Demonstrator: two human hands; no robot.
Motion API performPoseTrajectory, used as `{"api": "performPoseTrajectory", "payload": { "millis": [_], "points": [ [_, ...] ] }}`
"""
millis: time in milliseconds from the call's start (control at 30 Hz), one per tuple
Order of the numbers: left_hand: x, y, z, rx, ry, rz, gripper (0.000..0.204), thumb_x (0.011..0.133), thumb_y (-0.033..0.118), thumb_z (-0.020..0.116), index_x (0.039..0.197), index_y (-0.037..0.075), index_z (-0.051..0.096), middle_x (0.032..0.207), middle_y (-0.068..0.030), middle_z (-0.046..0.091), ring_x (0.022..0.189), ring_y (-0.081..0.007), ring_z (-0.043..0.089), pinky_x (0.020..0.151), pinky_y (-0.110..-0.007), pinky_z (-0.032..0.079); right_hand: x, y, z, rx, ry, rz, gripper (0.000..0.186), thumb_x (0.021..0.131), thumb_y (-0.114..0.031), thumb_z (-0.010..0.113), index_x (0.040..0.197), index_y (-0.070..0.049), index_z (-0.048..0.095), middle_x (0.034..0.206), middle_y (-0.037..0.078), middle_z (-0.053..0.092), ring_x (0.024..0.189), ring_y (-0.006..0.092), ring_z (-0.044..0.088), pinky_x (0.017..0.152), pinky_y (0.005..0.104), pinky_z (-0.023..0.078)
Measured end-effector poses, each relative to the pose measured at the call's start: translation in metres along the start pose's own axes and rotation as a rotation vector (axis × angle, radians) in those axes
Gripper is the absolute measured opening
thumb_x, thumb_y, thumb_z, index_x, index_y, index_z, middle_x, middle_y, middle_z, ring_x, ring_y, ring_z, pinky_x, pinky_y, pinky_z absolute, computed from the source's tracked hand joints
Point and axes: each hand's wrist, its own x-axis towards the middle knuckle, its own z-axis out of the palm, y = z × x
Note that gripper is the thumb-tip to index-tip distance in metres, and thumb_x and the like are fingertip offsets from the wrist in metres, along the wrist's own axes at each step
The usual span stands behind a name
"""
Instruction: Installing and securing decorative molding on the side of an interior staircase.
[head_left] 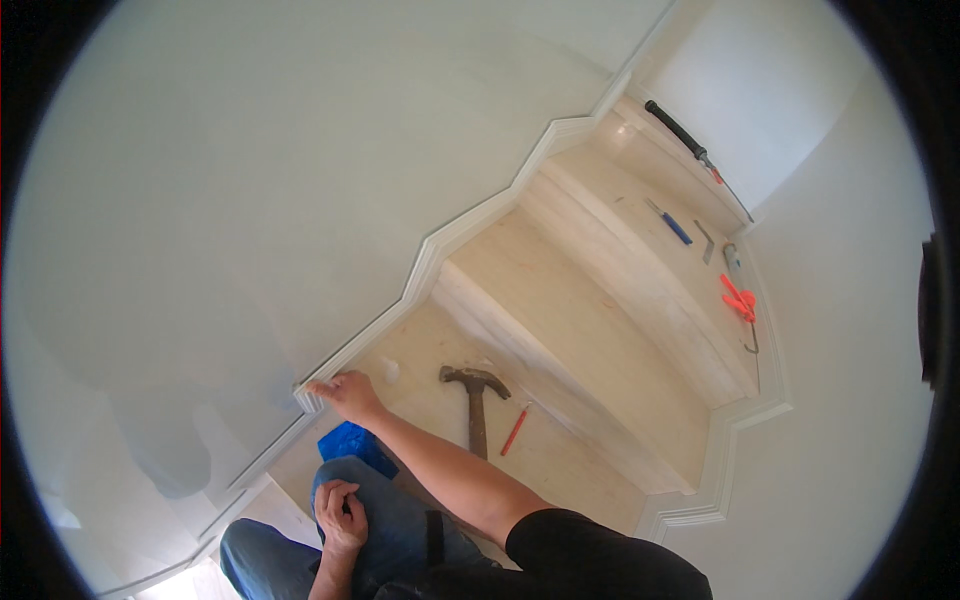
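A white skirting moulding (pixel 418 268) follows the steps along the left wall. My right hand (pixel 352 396) grips its near lower end, with the thumb stretched along the profile and the fingers curled on the stair side. My left hand (pixel 341 512) rests on my jeans at the knee, its fingers loosely bent and nothing visible in it. A blue object (pixel 355 447), partly covered by my knee and right forearm, sits just below the moulding's end. On the same tread lie a claw hammer (pixel 477 408), its handle end hidden by my arm, and a red pencil (pixel 515 431).
Pale steps (pixel 570 310) climb to the upper right. Higher up lie a blue-handled tool (pixel 676 229), a small metal angle (pixel 706 243), an orange-red caulking gun (pixel 738 298) and a long black tool with a thin rod (pixel 677 128). More moulding (pixel 722 450) edges the right wall.
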Motion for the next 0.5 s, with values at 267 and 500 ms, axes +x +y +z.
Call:
{"api": "performPoseTrajectory", "payload": {
  "millis": [267,500],
  "points": [
    [0.015,0.009,0.026,-0.109,-0.032,0.024,0.028,0.075,-0.010,0.064,0.098,0.005,0.071,0.097,-0.0165,0.068,0.085,-0.0370,0.066,0.076,-0.045,0.054,0.021,0.097,0.018,-0.179,0.228,-0.286,0.035,0.108,-0.037,0.055,0.099,-0.013,0.078,0.077,0.017,0.070,0.073,0.0347,0.069,0.069,0.0507,0.054],
    [0.002,-0.006,-0.014,0.014,-0.039,0.008,0.026,0.076,-0.008,0.069,0.099,0.006,0.071,0.100,-0.0143,0.069,0.089,-0.0355,0.068,0.080,-0.044,0.054,0.007,0.031,0.032,0.150,0.052,0.010,0.059,0.102,-0.051,0.067,0.062,-0.007,0.063,0.053,0.010,0.058,0.047,0.0231,0.061,0.050,0.0397,0.050]
  ]
}}
